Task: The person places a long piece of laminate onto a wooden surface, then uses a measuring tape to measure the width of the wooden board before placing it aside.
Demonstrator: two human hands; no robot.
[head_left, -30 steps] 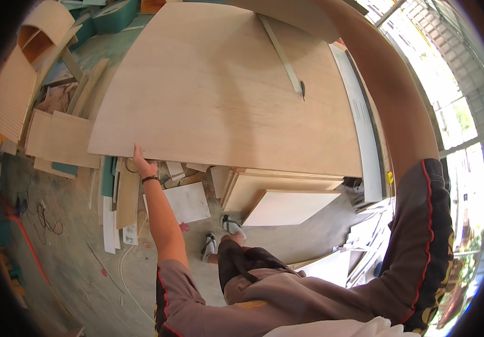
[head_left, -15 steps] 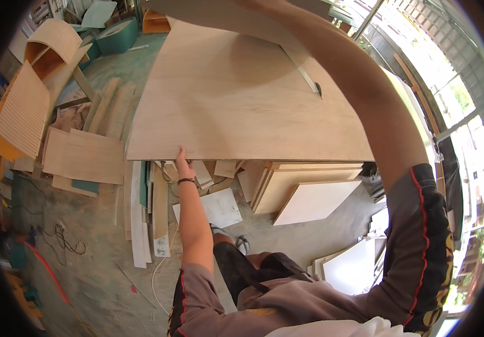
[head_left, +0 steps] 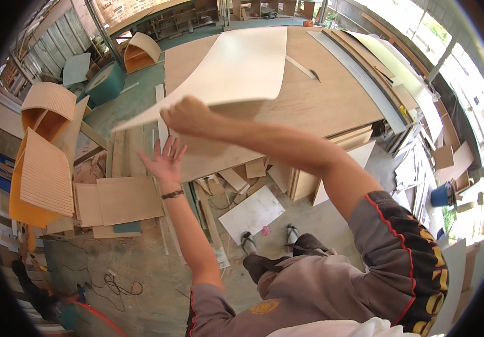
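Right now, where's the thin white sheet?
In the head view, the white sheet is up top, left of centre, bowed over the big wooden board, its near edge in your right hand.

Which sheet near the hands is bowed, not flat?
The pale sheet held by the right hand: its surface sweeps in a curve, while the big plywood board beneath and the white panel on the floor look flat.

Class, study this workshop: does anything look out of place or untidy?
Yes: a dark cable lies tangled on the floor at lower left, and a pale panel lies askew by the person's feet; both look like possible trip hazards.
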